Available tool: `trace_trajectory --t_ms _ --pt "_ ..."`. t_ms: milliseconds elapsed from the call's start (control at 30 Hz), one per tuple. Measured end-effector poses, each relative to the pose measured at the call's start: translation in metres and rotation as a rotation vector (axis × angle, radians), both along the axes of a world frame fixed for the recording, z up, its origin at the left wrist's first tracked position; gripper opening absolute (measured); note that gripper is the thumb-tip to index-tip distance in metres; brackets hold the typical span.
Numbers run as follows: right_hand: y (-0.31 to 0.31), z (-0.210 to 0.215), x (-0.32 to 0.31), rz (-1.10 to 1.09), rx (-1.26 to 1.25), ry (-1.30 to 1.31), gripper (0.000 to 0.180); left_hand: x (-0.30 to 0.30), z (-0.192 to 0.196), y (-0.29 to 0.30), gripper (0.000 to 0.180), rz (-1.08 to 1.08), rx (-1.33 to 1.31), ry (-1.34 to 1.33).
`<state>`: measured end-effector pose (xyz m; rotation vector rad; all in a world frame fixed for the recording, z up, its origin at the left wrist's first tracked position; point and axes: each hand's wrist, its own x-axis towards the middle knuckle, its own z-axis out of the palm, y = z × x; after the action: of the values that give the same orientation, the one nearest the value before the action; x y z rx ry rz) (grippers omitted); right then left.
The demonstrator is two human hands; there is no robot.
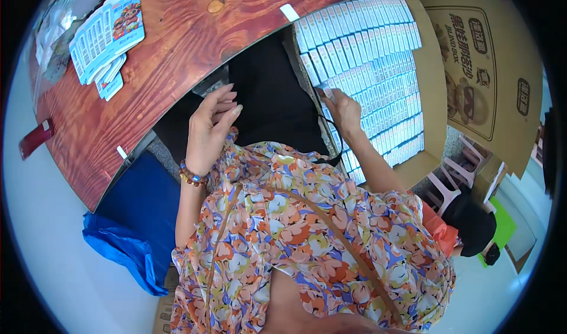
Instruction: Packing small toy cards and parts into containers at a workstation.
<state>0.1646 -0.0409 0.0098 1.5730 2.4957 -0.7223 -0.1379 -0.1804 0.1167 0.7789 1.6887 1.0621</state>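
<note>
My left hand (211, 127) hangs over my lap near the table edge, fingers stretched loosely and thumb apart, holding nothing. A beaded bracelet (192, 176) circles that wrist. My right hand (347, 117) reaches over the left side of an open cardboard carton (434, 115). Its thumb and fingers are pinched at the ends of the packed rows; what they hold is too small and hidden to name. Tight rows of small white-and-blue boxes (372, 77) fill the carton. A thin black cord (339, 142) loops beside my right wrist.
A red wood-grain table (195, 15) curves ahead of me. Blue-and-white printed cards (109, 36) lie on it beside a clear plastic bag (59, 39). A blue bag (127, 239) is at my left. Pink stools (463, 166) and another person's dark head (472, 225) are at the right.
</note>
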Motion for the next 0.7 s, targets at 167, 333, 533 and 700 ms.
trace_trajectory --t_ms 167,333,533,700 --pt "-0.009 -0.042 0.003 0.014 -0.238 0.218 0.033 -0.011 0.018 -0.014 0.043 0.104 0.011 0.022" --pt "-0.003 -0.085 0.063 -0.1 -0.166 0.365 0.034 -0.018 0.033 0.003 0.038 0.126 0.141 0.108" --pt "0.017 0.0 0.024 -0.049 -0.33 0.222 0.034 -0.121 0.069 0.023 0.038 0.232 0.404 1.211" --pt "0.065 0.047 0.0 0.062 -0.039 0.258 0.027 -0.185 0.042 0.051 0.07 0.257 -0.017 1.495"
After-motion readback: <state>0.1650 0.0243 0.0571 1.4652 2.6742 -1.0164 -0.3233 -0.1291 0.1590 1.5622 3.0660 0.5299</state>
